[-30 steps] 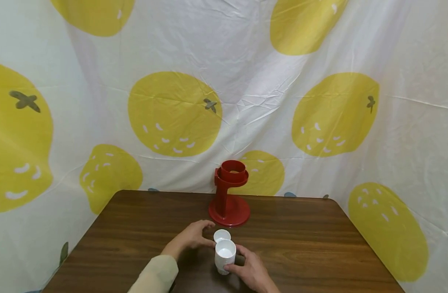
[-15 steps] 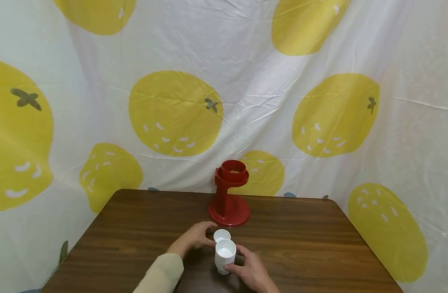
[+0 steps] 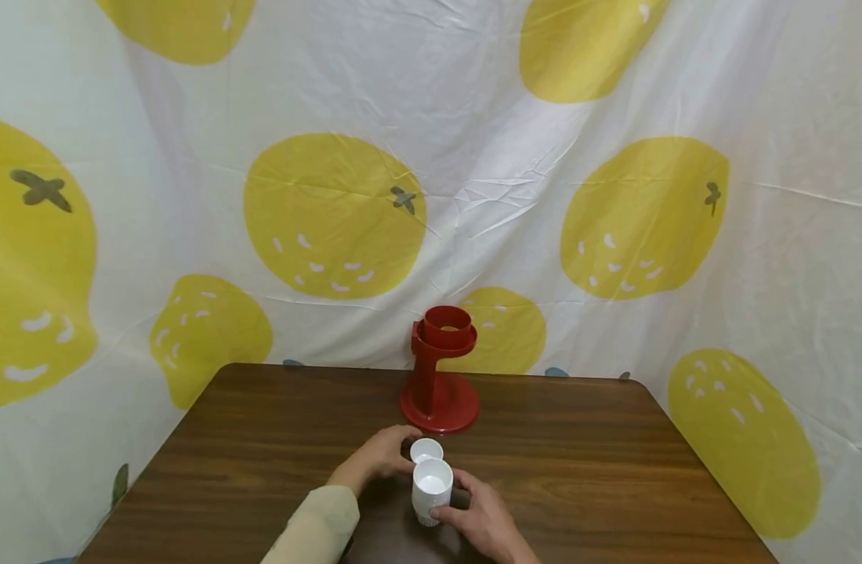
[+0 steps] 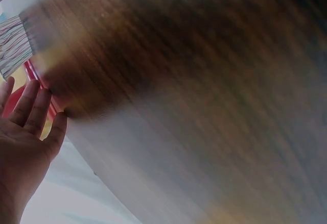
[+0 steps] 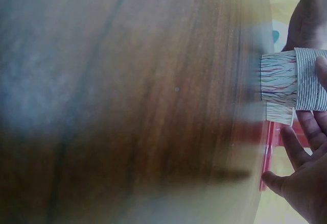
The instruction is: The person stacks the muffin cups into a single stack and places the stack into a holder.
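My right hand (image 3: 483,521) grips a stack of white paper cups (image 3: 431,501) standing upright near the front of the table, thumb at the near side and fingers behind. In the right wrist view, the piled rims of the stack (image 5: 311,81) show above a body with fine coloured lines. A single paper cup (image 3: 426,449) stands just beyond, partly covered by the stack. My left hand (image 3: 382,454) reaches around this cup from the left, fingertips by its far side. In the left wrist view, that hand (image 4: 25,147) has its fingers extended, spread beside the cups.
Behind the cups stands a red holder (image 3: 441,399) with a round base, a post and a ring-shaped top. The brown wooden table (image 3: 600,454) has its rear edge close to a lemon-print curtain (image 3: 487,157).
My left hand has moved slightly to the right, closer around the single cup. The right hand and its stack of paper cups have stayed in place.
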### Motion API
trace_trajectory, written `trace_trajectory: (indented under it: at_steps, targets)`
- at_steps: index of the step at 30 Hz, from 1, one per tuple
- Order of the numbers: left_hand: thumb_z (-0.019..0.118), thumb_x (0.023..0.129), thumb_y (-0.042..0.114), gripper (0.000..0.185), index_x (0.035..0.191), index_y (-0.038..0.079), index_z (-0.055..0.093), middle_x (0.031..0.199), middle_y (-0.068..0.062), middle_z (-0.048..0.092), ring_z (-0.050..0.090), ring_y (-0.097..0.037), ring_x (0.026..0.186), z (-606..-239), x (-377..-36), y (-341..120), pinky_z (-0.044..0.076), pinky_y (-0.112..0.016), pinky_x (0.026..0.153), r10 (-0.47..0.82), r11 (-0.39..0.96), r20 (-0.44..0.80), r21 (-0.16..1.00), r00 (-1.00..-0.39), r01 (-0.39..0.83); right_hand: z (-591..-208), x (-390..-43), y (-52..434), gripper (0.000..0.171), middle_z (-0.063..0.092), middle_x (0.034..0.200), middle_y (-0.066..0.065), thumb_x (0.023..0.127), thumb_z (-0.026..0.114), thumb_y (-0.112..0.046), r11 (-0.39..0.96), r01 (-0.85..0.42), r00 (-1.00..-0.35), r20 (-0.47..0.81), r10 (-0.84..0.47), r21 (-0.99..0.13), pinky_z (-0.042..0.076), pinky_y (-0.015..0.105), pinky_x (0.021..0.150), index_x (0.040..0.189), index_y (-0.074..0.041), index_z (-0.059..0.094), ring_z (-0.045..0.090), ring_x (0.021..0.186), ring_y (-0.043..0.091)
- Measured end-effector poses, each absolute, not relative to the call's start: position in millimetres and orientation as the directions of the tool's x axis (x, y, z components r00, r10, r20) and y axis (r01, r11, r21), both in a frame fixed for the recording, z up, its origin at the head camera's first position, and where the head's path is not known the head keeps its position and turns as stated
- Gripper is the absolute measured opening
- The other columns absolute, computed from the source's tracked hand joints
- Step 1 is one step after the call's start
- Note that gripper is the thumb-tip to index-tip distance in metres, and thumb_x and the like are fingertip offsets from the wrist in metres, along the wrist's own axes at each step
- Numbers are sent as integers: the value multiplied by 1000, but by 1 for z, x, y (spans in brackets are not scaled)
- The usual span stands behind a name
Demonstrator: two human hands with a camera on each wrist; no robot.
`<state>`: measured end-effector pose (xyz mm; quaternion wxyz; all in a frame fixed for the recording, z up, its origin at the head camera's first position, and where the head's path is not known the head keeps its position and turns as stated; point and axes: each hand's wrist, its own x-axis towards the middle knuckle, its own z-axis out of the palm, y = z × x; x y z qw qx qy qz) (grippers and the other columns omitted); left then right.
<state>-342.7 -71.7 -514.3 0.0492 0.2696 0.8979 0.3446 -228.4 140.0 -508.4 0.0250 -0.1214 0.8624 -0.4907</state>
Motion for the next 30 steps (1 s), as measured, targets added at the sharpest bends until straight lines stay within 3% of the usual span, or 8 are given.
trace_trajectory:
  at_steps: [15, 30]
  targets:
    - [85, 76, 20, 44, 112, 5, 65, 105, -5, 64, 58, -27, 102, -509, -338, -75, 45, -49, 95, 503, 615, 97, 658, -859, 434, -510, -228, 139, 67, 65, 124, 13, 80, 83, -37, 489, -193, -968, 82, -238, -851, 38, 66, 96, 132, -4, 59, 55, 119, 39]
    - [84, 78, 35, 50, 116, 10, 65, 107, 0, 64, 58, -22, 102, -493, -340, -86, 46, -47, 93, 476, 618, 74, 680, -876, 394, -509, -228, 138, 62, 66, 119, 10, 79, 84, -32, 485, -213, -964, 102, -245, -848, 38, 66, 96, 129, -4, 60, 57, 117, 37]
